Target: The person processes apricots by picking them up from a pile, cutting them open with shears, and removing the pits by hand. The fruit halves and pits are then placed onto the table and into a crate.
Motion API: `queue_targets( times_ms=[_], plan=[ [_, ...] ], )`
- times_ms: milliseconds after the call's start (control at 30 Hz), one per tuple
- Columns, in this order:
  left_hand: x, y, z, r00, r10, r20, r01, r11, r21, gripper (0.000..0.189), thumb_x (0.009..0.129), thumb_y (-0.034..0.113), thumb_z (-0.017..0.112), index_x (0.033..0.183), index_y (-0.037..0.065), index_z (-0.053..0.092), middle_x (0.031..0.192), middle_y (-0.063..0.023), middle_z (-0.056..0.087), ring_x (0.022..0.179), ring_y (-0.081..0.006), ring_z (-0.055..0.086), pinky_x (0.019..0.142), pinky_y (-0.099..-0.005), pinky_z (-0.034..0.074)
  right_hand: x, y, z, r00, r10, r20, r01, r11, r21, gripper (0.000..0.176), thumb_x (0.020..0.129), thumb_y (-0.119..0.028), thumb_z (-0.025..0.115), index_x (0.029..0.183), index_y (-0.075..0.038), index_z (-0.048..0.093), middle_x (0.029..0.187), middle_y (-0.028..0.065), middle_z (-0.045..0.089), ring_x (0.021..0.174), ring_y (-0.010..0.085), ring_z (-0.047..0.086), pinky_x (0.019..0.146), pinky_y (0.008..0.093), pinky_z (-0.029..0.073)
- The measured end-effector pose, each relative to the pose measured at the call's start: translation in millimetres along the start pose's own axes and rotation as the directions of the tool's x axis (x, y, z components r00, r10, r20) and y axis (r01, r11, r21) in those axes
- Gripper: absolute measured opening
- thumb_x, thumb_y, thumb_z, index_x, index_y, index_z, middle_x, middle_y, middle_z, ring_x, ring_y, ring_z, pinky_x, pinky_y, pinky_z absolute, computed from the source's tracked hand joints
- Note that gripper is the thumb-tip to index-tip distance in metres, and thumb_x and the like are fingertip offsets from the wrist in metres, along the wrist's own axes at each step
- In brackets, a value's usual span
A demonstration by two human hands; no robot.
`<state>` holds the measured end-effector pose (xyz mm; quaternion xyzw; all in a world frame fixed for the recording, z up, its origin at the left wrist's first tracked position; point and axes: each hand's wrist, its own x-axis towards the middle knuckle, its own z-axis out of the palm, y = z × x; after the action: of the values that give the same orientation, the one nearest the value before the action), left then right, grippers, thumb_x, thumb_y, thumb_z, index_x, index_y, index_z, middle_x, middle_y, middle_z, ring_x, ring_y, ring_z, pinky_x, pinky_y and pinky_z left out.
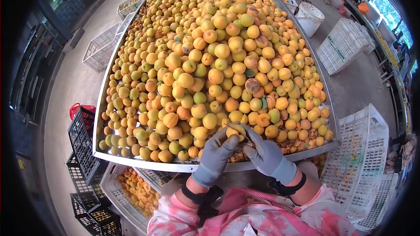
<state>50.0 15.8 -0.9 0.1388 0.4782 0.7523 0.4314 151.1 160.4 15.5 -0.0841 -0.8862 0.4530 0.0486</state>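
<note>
pink clothing, hands around likely apricot

At the middle of the worktop's near edge, the gloved left hand and right hand meet with their fingers on 1 yellow fruit. A pile of such fruit covers the worktop, spreading to its left and right edges. Black crates stand off the near left corner; beside them, 1 white crate holds cut fruit. Past the right edge stands a bucket.
</note>
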Motion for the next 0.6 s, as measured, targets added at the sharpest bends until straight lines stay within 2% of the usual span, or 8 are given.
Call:
queue_targets(
  times_ms=[67, 133, 267, 333, 367, 467, 500, 600],
  plan=[
    [-3, 2, -1, 0.999, 0.041, -0.021, -0.038, 0.988, 0.149, 0.068, 0.088, 0.040, 0.065, 0.136, -0.002, 0.042, 0.116, -0.0075, 0.059, 0.101, -0.0136, 0.059, 0.086, -0.0256, 0.049, -2, 0, -4, 0.994, 0.063, 0.091, -0.051, 0.990, -0.129, 0.058, 0.094, -0.032, 0.050, 0.144, -0.009, 0.030, 0.080, 0.0212, 0.064, 0.070, 0.0377, 0.064, 0.059, 0.0442, 0.049],
    [0, -3, -3, 0.987, 0.158, -0.027, -0.150, 0.968, 0.201, 0.053, 0.092, 0.016, 0.061, 0.137, -0.003, 0.040, 0.116, -0.0068, 0.060, 0.098, -0.0115, 0.059, 0.083, -0.0237, 0.051, -3, 1, -2, 0.996, 0.048, 0.078, -0.040, 0.993, -0.111, 0.058, 0.094, -0.032, 0.050, 0.143, -0.009, 0.031, 0.080, 0.0208, 0.064, 0.070, 0.0373, 0.064, 0.059, 0.0440, 0.049],
    [1, -1, -1, 0.993, 0.114, -0.023, -0.111, 0.987, 0.117, 0.056, 0.092, 0.018, 0.062, 0.138, -0.003, 0.038, 0.116, -0.0076, 0.060, 0.099, -0.0124, 0.060, 0.084, -0.0244, 0.051, 0, 1, 5, 0.999, -0.032, -0.015, 0.031, 0.998, -0.049, 0.057, 0.095, -0.034, 0.050, 0.143, -0.009, 0.033, 0.082, 0.0202, 0.064, 0.070, 0.0370, 0.064, 0.059, 0.0439, 0.050],
    [1, -5, -1, 0.990, 0.078, -0.116, -0.076, 0.997, 0.022, 0.056, 0.091, 0.019, 0.064, 0.136, -0.003, 0.040, 0.115, -0.0078, 0.060, 0.099, -0.0129, 0.060, 0.084, -0.0244, 0.051, 1, 2, 7, 0.997, -0.049, -0.058, 0.045, 0.997, -0.069, 0.058, 0.094, -0.034, 0.050, 0.144, -0.010, 0.031, 0.082, 0.0208, 0.064, 0.068, 0.0377, 0.063, 0.058, 0.0445, 0.049],
    [1, -9, -7, 0.994, 0.020, -0.106, -0.015, 0.999, 0.042, 0.063, 0.091, 0.035, 0.062, 0.135, -0.005, 0.042, 0.119, -0.0096, 0.058, 0.103, -0.0153, 0.059, 0.086, -0.0273, 0.051, 1, 2, 8, 0.998, -0.033, -0.060, 0.029, 0.997, -0.069, 0.059, 0.094, -0.035, 0.050, 0.144, -0.011, 0.030, 0.080, 0.0204, 0.064, 0.067, 0.0381, 0.063, 0.057, 0.0449, 0.049],
    [1, -5, -4, 0.996, 0.035, -0.087, -0.036, 0.999, -0.010, 0.054, 0.090, 0.020, 0.064, 0.134, -0.005, 0.044, 0.119, -0.0084, 0.058, 0.100, -0.0136, 0.059, 0.085, -0.0255, 0.050, 0, 6, 11, 0.999, 0.002, -0.051, -0.007, 0.996, -0.085, 0.063, 0.093, -0.034, 0.052, 0.146, -0.012, 0.026, 0.071, 0.0188, 0.062, 0.060, 0.0383, 0.061, 0.054, 0.0458, 0.047],
    [1, -4, -1, 0.982, 0.168, -0.092, -0.153, 0.978, 0.145, 0.055, 0.090, 0.018, 0.065, 0.134, -0.006, 0.042, 0.121, -0.0093, 0.057, 0.103, -0.0141, 0.058, 0.089, -0.0266, 0.048, -1, 5, 12, 0.998, -0.003, -0.062, -0.003, 0.995, -0.100, 0.063, 0.093, -0.032, 0.053, 0.146, -0.013, 0.026, 0.068, 0.0178, 0.061, 0.058, 0.0373, 0.060, 0.053, 0.0453, 0.046],
    [-3, -1, 10, 0.951, 0.289, -0.110, -0.260, 0.941, 0.218, 0.056, 0.089, 0.014, 0.065, 0.134, -0.008, 0.041, 0.121, -0.0107, 0.057, 0.106, -0.0150, 0.056, 0.092, -0.0274, 0.046, -1, 2, 12, 0.997, -0.031, -0.076, 0.025, 0.997, -0.077, 0.063, 0.092, -0.030, 0.053, 0.146, -0.012, 0.026, 0.065, 0.0163, 0.059, 0.055, 0.0355, 0.059, 0.051, 0.0440, 0.046]
  ],
)
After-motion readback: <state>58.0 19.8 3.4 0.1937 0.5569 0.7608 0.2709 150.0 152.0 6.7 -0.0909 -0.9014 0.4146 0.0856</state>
